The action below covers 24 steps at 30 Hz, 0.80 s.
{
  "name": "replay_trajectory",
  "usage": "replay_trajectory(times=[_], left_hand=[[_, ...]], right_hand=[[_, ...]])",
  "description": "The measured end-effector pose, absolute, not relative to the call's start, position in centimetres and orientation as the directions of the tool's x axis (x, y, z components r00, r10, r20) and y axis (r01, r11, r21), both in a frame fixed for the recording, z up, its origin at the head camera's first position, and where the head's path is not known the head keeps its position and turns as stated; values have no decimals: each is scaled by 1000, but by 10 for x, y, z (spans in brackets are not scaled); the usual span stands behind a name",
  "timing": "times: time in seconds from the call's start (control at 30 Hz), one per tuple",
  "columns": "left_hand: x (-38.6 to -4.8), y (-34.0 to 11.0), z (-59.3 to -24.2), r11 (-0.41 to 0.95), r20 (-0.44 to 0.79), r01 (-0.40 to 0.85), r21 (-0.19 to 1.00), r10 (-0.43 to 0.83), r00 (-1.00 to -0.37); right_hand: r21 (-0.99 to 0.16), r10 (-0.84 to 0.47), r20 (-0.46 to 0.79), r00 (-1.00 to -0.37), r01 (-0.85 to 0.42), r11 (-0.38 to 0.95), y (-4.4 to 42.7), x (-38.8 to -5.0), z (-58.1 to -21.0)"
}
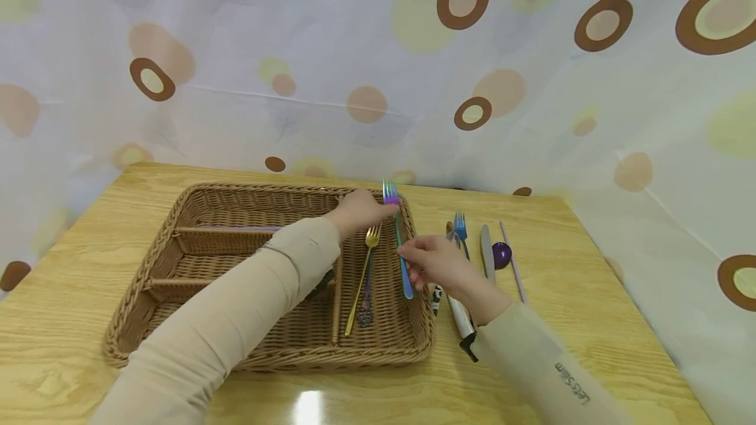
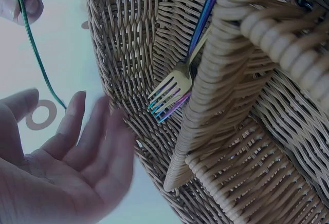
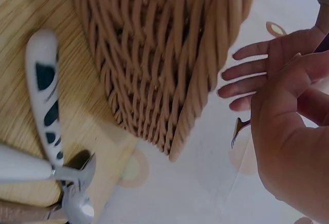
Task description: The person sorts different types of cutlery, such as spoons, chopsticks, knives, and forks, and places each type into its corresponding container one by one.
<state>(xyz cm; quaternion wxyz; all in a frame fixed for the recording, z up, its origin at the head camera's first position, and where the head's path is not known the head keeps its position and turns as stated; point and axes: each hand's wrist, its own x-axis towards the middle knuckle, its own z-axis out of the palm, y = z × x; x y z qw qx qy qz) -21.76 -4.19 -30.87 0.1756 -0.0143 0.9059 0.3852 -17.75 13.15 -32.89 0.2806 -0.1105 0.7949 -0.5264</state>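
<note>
My right hand pinches the handle of a rainbow-coloured metal fork, tines pointing away, above the right compartment of a brown wicker basket. Near the fork's neck is my left hand; its fingers look extended in the left wrist view, the hand close to the fork's green edge. Whether they touch is unclear. Inside that compartment lies a gold fork, partly over another rainbow-coloured fork. Beside it shows an ornate dark handle.
Right of the basket lie a blue fork, a knife, a purple spoon, a thin purple stick and a white-handled utensil. A black-and-white patterned handle lies close to the basket wall. Patterned cloth hangs behind the table.
</note>
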Motion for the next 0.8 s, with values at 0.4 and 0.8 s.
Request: replay_trajectory(times=[0.4,0.8], left_hand=[[-216,-42,-312,558,-387,-278,782,85,-918],[-215,-41,-337,761,-411,-196,618,100,-906]], right_hand=[[-873,-445,-357,-821,124,473,112,-172,-332],[-885,-389,-354,-850,169,435,134,-174,-327]])
